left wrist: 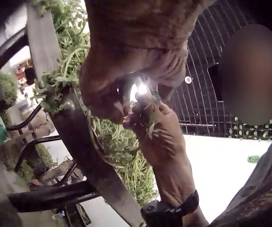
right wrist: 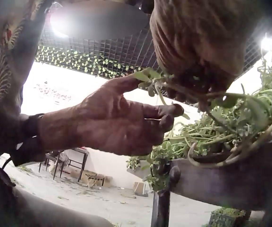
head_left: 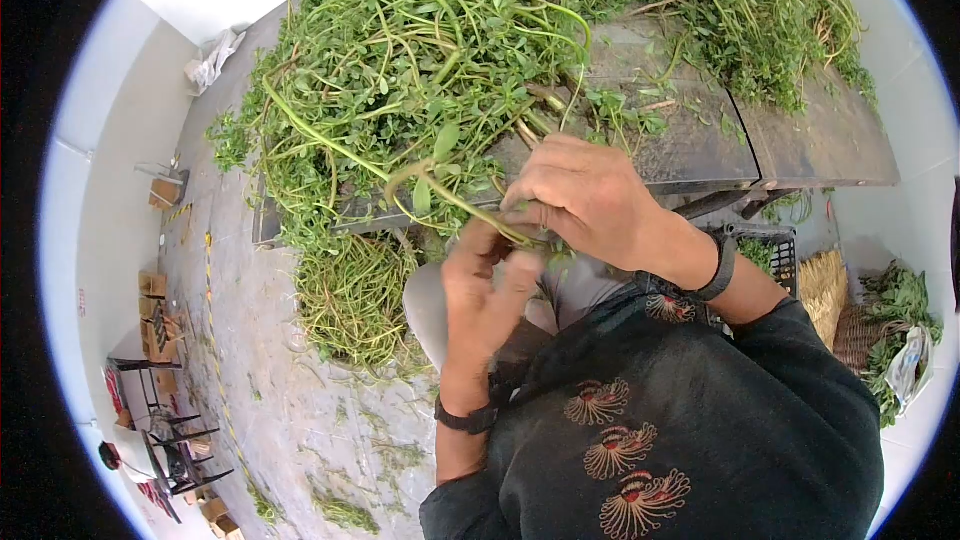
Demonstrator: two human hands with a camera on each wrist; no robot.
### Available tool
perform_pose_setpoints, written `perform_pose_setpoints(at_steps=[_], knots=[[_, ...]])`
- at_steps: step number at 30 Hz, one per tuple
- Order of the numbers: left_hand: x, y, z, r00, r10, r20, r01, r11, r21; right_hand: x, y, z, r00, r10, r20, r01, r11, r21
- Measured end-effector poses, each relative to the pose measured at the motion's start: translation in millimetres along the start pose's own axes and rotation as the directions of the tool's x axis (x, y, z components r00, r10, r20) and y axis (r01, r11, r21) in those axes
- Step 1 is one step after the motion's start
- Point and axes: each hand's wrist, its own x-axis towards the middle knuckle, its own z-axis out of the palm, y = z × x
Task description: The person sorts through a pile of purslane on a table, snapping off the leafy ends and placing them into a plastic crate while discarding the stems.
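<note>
A long leafy green stem (head_left: pixel 340 148), thick and brownish in places, runs from the pile of greens (head_left: pixel 400 70) to the person's hands. The left hand (head_left: pixel 485 290) pinches its near end between thumb and fingers, palm up in the head view. From above, the right hand (head_left: pixel 590 200) grips the stem close by, with fingers curled and fingertips right beside the left ones. In the right wrist view, small leaves (right wrist: pixel 148 75) stick out by the left thumb. The left wrist view shows a leafy sprig (left wrist: pixel 152 125) at the right fingertips, partly hidden by the left hand.
The pile covers much of a dark tabletop (head_left: pixel 690 130), and a second heap of greens (head_left: pixel 770 20) lies at the right. More stems (head_left: pixel 355 295) are heaped below the table's edge, left of the knees. A black crate (head_left: pixel 770 245) stands under the table at right.
</note>
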Motion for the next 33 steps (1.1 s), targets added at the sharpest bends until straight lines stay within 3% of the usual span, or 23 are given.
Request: perform_pose_setpoints(at_steps=[2,4,6,7,8,10,11,12,14,16,17,18,19,21,25,26,27,28,30,33], knots=[[-0.8,5.1,-3.5,0.953,-0.256,-0.161,0.167,0.889,-0.427,-4.1,0.6,3.1,1.000,0.004,0.008,-0.005,1.000,0.023],[3.6,9.8,-0.7,0.953,-0.217,-0.212,0.116,0.906,-0.408,-7.3,-2.3,8.7,0.999,0.007,0.041,-0.007,1.000,0.021],[3.9,10.4,-3.4,0.917,-0.287,-0.276,0.242,0.952,-0.185,-8.2,-5.8,9.2,0.999,0.022,0.035,-0.022,1.000,-0.017],[5.3,11.2,2.9,0.887,-0.237,-0.397,0.198,0.971,-0.138,-9.4,-8.1,8.5,0.999,0.035,0.030,-0.033,0.998,-0.055],[5.5,9.3,3.6,0.890,-0.240,-0.387,0.200,0.969,-0.142,-11.0,-13.4,8.3,0.999,0.044,0.028,-0.042,0.997,-0.062],[5.0,4.6,0.1,0.903,-0.177,-0.392,0.118,0.978,-0.169,-14.4,-27.0,7.5,0.995,-0.021,0.102,0.030,0.996,-0.078],[5.2,3.9,-1.4,0.891,-0.196,-0.410,0.113,0.969,-0.218,-17.4,-29.5,4.2,0.989,-0.022,0.146,0.015,0.999,0.050],[6.1,1.8,-8.6,0.890,-0.200,-0.410,0.116,0.969,-0.219,-19.4,-32.2,-2.1,0.989,-0.019,0.148,0.011,0.999,0.052],[9.8,-4.0,-29.1,0.789,-0.374,-0.488,0.100,0.861,-0.499,-20.7,-38.7,-19.2,0.977,-0.062,0.204,-0.005,0.950,0.312],[9.0,0.3,-33.1,0.810,-0.366,-0.459,0.048,0.821,-0.569,-20.1,-32.1,-35.2,0.987,0.065,0.146,-0.118,0.912,0.393],[9.9,4.3,-32.6,0.808,-0.375,-0.455,0.027,0.794,-0.608,-19.0,-31.1,-43.1,0.917,0.332,0.219,-0.398,0.787,0.472],[10.9,6.3,-32.9,0.808,-0.381,-0.450,0.002,0.766,-0.643,-17.9,-29.5,-49.2,0.771,0.556,0.311,-0.628,0.581,0.518],[9.7,5.6,-33.9,0.825,-0.373,-0.424,-0.014,0.737,-0.676,-21.4,-21.6,-49.5,0.773,0.554,0.311,-0.626,0.582,0.519],[9.7,6.4,-31.9,0.832,-0.364,-0.419,-0.029,0.725,-0.688,-29.8,-4.7,-43.5,0.680,0.580,0.449,-0.618,0.124,0.776],[5.9,3.1,-32.0,0.872,-0.328,-0.362,-0.025,0.711,-0.703,-29.4,-1.0,-36.6,0.721,0.500,0.479,-0.569,0.034,0.821],[5.4,3.9,-31.1,0.872,-0.329,-0.363,-0.023,0.712,-0.702,-24.9,-3.4,-33.2,0.814,0.480,0.328,-0.545,0.434,0.717],[5.3,5.5,-29.1,0.879,-0.315,-0.358,-0.014,0.732,-0.681,-20.2,-5.4,-29.1,0.900,0.388,0.201,-0.435,0.759,0.484],[5.4,7.1,-26.9,0.886,-0.301,-0.352,-0.006,0.752,-0.659,-17.4,-8.8,-24.1,0.900,0.387,0.200,-0.435,0.759,0.485],[5.3,10.1,-22.6,0.886,-0.295,-0.358,-0.001,0.770,-0.638,-13.8,-18.4,-13.0,0.965,0.224,0.139,-0.243,0.960,0.140],[3.6,14.0,-16.7,0.889,-0.288,-0.357,0.004,0.783,-0.622,-14.8,-20.8,7.8,0.981,0.171,0.095,-0.179,0.980,0.088]])
